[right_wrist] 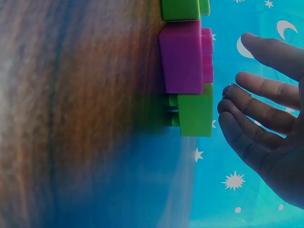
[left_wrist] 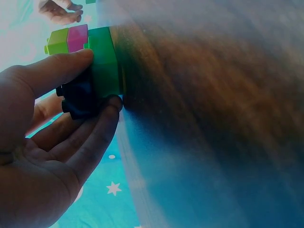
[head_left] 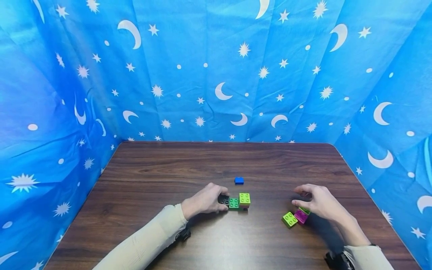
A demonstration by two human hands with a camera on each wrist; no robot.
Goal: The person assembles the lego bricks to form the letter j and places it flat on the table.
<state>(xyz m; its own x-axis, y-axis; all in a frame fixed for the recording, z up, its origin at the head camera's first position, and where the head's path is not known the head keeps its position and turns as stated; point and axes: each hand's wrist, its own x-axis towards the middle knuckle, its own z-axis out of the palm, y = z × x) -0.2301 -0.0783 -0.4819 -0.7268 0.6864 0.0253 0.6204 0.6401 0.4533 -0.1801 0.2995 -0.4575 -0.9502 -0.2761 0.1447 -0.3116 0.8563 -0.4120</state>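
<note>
My left hand (head_left: 206,199) pinches a black toy brick (left_wrist: 78,97) between thumb and fingers. Joined to it is a green brick (head_left: 233,203); at the far end a lime brick (head_left: 244,198) sits on a pink brick (left_wrist: 78,38). On the right, my right hand (head_left: 318,202) hovers with its fingers apart, nothing between them, beside a second group. That group has a lime brick (head_left: 289,219), a magenta brick (right_wrist: 183,59) and another lime-green brick (right_wrist: 197,114) lying with its studs sideways, partly hidden by the hand in the head view.
A small blue brick (head_left: 239,180) lies farther back on the dark wooden table (head_left: 162,161). Blue cloth (head_left: 189,45) with moons and stars hangs behind and along both sides. A dark wrist device (head_left: 183,234) is strapped at the left sleeve.
</note>
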